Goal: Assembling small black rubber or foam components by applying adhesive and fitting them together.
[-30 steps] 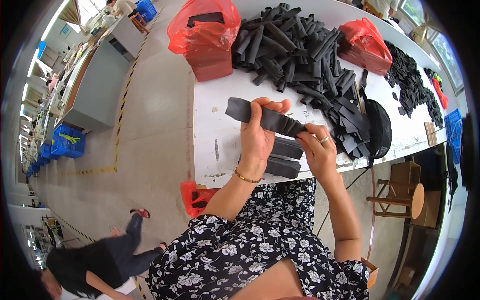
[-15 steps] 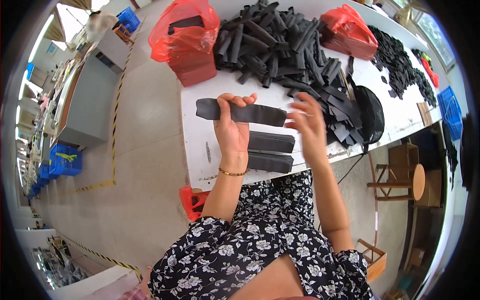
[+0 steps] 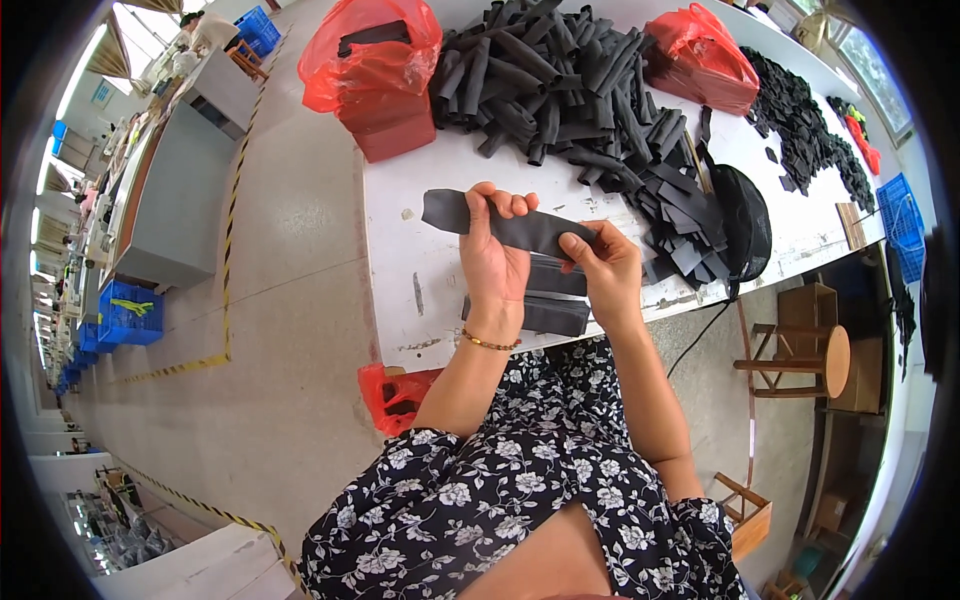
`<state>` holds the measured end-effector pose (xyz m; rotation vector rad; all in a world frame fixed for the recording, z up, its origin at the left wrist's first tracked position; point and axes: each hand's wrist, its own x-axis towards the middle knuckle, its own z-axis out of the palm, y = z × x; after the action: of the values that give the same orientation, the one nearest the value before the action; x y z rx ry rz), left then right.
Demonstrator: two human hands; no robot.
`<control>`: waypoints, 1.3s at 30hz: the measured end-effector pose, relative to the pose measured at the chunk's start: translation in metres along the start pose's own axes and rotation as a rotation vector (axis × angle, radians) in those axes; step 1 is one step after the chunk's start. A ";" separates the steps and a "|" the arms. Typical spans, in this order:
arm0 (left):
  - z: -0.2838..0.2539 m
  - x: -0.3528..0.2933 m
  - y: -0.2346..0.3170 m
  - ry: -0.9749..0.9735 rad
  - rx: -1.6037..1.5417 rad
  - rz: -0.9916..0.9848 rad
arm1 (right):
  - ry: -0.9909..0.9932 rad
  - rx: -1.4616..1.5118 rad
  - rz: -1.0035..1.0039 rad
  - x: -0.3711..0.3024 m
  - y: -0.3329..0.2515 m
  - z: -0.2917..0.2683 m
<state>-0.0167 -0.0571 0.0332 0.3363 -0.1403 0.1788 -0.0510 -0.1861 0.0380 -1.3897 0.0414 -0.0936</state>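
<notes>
A flat black fabric strip (image 3: 535, 231) is held up above the white table. My left hand (image 3: 495, 245) is closed around its middle, thumb in front and fingertips curled over the upper edge. At the strip's right end, my right hand (image 3: 607, 265) pinches it between thumb and fingers. Beneath my hands, two neat stacks of similar black strips lie on the table, the nearer stack (image 3: 545, 315) close to the front edge and the farther stack (image 3: 558, 276) partly hidden by my hands.
A big heap of curled black strips (image 3: 545, 75) covers the table's far side. Red plastic bags stand left (image 3: 370, 80) and right (image 3: 700, 60) of it. Flat black pieces (image 3: 685, 225) lie beside a black mesh-covered object (image 3: 742, 225). A wooden stool (image 3: 835, 362) stands at right.
My right hand has come in and taken hold of the strip's right end. My left hand, with the strip, has shifted right, and the strip now slants down to the right.
</notes>
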 end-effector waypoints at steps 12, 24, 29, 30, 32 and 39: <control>-0.004 -0.004 -0.001 -0.091 -0.034 -0.047 | 0.054 -0.081 -0.034 -0.010 -0.010 -0.013; -0.045 -0.056 0.075 0.204 1.014 0.002 | -0.019 -0.653 -0.109 -0.042 -0.006 -0.034; -0.096 -0.090 0.068 0.053 1.619 0.305 | -0.035 -0.809 -0.209 -0.072 0.052 -0.029; -0.101 -0.091 0.065 0.015 1.689 0.379 | -0.028 -0.896 -0.273 -0.071 0.059 -0.030; -0.109 -0.087 0.056 -0.041 1.780 0.443 | -0.010 -0.992 -0.335 -0.065 0.076 -0.037; -0.138 -0.082 0.059 0.017 1.754 0.258 | -0.010 -1.047 -0.377 -0.055 0.095 -0.044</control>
<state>-0.0936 0.0317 -0.0909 2.0666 0.0300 0.5393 -0.1055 -0.2075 -0.0646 -2.4329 -0.2113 -0.4227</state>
